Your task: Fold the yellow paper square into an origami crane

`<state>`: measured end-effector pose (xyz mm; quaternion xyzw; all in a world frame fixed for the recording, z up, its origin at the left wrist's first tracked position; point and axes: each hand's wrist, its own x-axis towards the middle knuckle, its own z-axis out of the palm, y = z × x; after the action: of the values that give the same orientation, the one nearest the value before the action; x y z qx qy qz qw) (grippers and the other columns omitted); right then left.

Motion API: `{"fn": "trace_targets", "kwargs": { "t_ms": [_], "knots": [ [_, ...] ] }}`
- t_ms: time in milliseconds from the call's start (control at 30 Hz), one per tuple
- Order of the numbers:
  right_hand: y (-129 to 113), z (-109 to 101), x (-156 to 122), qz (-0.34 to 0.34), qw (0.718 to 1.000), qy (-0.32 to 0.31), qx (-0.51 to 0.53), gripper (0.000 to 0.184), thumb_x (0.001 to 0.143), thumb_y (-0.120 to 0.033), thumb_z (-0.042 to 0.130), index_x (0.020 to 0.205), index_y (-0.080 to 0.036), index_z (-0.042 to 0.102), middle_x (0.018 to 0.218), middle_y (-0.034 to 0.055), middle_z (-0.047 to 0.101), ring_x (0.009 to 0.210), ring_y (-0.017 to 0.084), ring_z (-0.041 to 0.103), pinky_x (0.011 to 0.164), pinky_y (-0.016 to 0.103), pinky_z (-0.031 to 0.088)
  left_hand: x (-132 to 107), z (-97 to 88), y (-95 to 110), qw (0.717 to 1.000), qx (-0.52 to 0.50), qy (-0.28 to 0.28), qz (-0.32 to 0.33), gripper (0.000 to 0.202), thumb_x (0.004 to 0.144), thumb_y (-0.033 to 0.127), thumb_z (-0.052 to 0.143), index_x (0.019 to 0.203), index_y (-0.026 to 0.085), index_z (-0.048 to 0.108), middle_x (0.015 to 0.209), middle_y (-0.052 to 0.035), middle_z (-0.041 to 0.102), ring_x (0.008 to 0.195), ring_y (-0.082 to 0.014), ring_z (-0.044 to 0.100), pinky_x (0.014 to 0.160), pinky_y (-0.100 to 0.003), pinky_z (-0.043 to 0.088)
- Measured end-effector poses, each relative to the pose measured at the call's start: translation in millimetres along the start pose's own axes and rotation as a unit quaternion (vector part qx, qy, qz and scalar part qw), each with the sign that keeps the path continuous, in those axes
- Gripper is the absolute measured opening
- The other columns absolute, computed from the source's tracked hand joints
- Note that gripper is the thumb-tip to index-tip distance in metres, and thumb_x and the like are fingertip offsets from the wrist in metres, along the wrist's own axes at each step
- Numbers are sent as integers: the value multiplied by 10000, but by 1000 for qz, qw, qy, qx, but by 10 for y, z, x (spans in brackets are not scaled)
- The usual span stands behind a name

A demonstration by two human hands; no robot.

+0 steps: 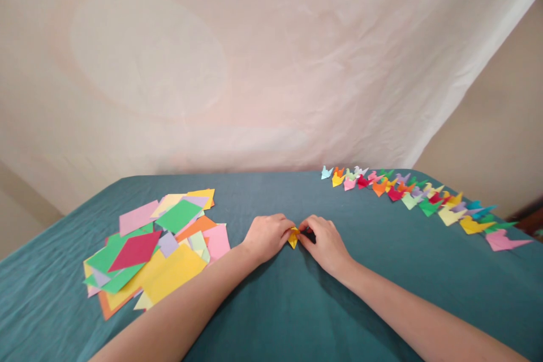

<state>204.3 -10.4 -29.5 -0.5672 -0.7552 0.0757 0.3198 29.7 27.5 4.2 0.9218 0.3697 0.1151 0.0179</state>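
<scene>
A small folded piece of yellow origami paper [293, 238] is held between my two hands near the middle of the table. My left hand [268, 237] pinches its left side, the fingers bent over the top edge. From the other side, the thumb and index finger of my right hand [324, 242] grip its right edge. The paper's lower part comes to a point between the hands. Fingers cover much of its upper part, so its full shape is hidden.
Loose square sheets of coloured paper [178, 274] lie in an overlapping pile at the left, beside my left forearm. Rows of folded paper cranes [409, 200] stand along the table's right back side. A dark green cloth [271, 317] covers the table; a pale sheet [263, 68] hangs behind.
</scene>
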Motion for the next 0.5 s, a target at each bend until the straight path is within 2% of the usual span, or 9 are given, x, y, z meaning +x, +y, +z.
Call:
{"fn": "trace_targets", "kwargs": {
  "t_ms": [133,300,500],
  "knots": [
    [-26,-17,-16,-14,1000,-1,-21,46,793,-185,594,822,-206,565,788,-5,599,770,173,528,703,291,336,1,12,4,1000,2,7,-1,230,903,265,412,991,263,624,915,-7,642,834,-155,615,698,-238,440],
    [-40,-19,-15,-21,999,-2,-34,27,805,-193,592,814,-211,573,787,-6,607,779,178,527,709,298,335,2,-6,30,999,31,-13,5,228,904,277,414,988,248,624,884,-24,641,817,-167,619,638,-237,428],
    [-36,-13,-13,4,1000,5,-19,72,785,-191,603,826,-202,545,783,-3,602,751,178,528,680,285,350,0,8,35,999,42,-6,-4,261,922,290,378,980,244,628,869,-26,641,803,-162,620,629,-233,416]
  ]
}}
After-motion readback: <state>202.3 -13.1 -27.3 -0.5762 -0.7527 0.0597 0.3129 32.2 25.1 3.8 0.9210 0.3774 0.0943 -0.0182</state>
